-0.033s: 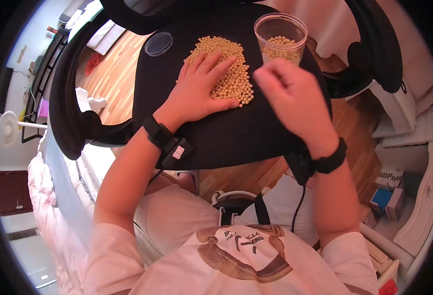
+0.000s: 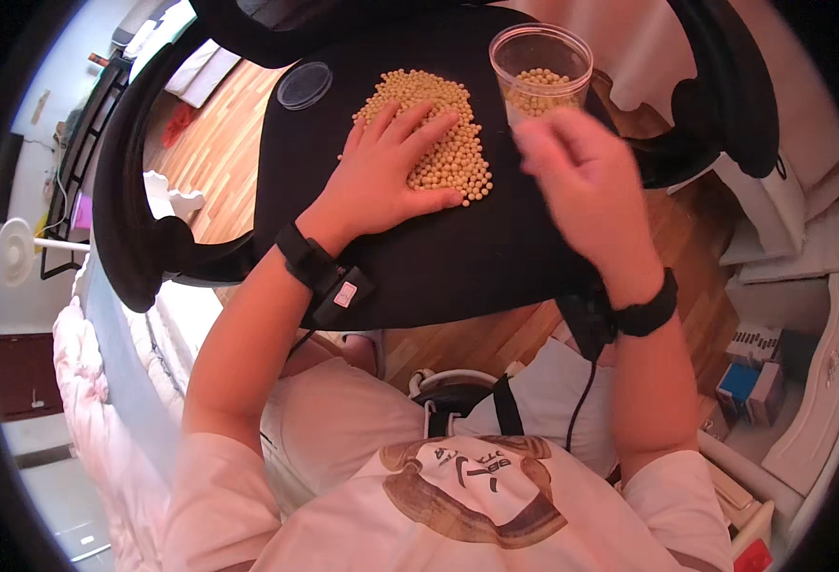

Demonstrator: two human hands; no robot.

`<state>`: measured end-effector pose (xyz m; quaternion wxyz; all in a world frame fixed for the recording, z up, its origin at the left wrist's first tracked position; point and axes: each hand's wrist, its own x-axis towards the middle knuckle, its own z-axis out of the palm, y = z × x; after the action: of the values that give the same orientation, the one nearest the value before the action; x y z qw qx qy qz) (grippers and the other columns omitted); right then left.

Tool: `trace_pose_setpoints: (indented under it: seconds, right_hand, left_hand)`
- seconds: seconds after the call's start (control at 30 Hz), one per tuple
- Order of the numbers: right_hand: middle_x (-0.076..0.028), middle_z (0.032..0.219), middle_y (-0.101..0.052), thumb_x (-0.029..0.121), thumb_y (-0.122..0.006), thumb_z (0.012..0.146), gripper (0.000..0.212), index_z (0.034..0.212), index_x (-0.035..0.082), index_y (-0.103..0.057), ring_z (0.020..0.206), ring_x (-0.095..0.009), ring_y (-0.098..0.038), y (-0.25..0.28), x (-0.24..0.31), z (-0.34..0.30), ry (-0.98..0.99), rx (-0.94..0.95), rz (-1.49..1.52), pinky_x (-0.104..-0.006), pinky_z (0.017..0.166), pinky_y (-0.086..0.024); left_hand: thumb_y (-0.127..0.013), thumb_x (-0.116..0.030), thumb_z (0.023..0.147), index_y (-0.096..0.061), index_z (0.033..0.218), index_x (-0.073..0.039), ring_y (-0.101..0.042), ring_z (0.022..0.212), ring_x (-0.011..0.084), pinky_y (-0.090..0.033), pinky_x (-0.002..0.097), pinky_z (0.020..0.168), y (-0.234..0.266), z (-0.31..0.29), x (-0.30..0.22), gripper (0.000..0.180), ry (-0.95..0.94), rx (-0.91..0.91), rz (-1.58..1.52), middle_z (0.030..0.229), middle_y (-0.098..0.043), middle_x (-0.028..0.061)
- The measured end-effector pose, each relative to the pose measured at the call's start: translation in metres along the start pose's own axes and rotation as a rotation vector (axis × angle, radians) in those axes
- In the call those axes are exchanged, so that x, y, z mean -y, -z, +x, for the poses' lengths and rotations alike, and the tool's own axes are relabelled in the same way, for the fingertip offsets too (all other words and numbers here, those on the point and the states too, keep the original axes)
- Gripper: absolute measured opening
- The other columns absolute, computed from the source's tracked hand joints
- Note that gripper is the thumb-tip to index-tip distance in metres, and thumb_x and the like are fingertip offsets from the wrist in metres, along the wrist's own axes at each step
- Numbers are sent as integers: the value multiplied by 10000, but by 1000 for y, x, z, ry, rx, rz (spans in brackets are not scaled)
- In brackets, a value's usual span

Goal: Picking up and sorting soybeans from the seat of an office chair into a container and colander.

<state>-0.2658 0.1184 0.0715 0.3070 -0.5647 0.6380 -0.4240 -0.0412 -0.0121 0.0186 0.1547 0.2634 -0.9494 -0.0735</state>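
Observation:
A flat pile of pale yellow soybeans (image 2: 451,157) is spread over the black chair seat (image 2: 419,272). My left hand (image 2: 381,172) lies on the pile's near left side, fingers spread, covering part of it. To the right stands a clear plastic tub (image 2: 541,67), partly filled with the same beans. Just in front of the tub, my right hand (image 2: 586,176) is raised with its fingers curled together and slightly blurred. Whether anything sits inside those fingers is hidden. A round clear lid (image 2: 305,86) rests at the seat's far left.
Black armrests curve along the left (image 2: 129,191) and the right (image 2: 738,86) of the seat. Both wrists wear black bands with small devices and cables. A pink-white quilt (image 2: 86,353) is at the left, and white furniture (image 2: 815,381) stands at the right.
My right hand has shifted slightly to the right, its fingers still curled. My left hand stays spread on the soybeans.

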Motion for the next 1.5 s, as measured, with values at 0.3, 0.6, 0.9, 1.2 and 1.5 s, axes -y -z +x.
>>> trace_pose_setpoints:
  seconds: [0.3, 0.6, 0.9, 1.2, 1.5]
  right_hand:
    - [-125, 1252, -575, 237, -808, 866, 668, 1356, -15, -431, 1086, -202, -598, -5, -64, 44, 416, -633, 136, -328, 959, -493]
    - [-201, 1403, -524, 300, -912, 747, 995, 1505, 15, -334, 1300, -292, -537, -9, -73, 65, 340, -362, 3, -384, 1078, -444]
    - [-127, 1335, -604, 255, -906, 762, 867, 1472, 47, -453, 1216, -218, -613, -5, -44, 44, 358, -417, -164, -347, 1004, -517]
    - [-171, 1133, -677, 366, -923, 648, 881, 1385, 49, -558, 1048, -336, -666, -3, -27, 26, 619, -369, -404, -412, 930, -519]
    - [-128, 1125, -661, 319, -895, 644, 869, 1414, 110, -552, 1018, -328, -644, -28, -2, 19, 581, -276, -610, -407, 903, -512]
  left_hand:
    - [-706, -460, 876, -620, 1339, -146, -481, 1303, 337, -334, 476, 1105, -3, 1, 6, 566, -37, -45, 3, 1351, -562, 125]
    - [-675, -324, 940, -660, 1066, -88, -583, 1043, 330, -468, 435, 910, -2, 8, 14, 268, -125, -84, -74, 1034, -613, 118]
    - [-652, -322, 967, -594, 899, -85, -632, 774, 358, -496, 462, 636, 2, 8, 17, 253, -121, -82, 61, 846, -601, 118]
    - [-648, -301, 992, -628, 908, -40, -622, 668, 318, -482, 392, 608, 9, 12, 19, 275, 41, -169, -108, 733, -612, 145]
    - [-705, -330, 948, -662, 1118, -46, -694, 932, 251, -530, 381, 786, 56, 24, -14, 335, 274, -307, -393, 990, -703, 179]
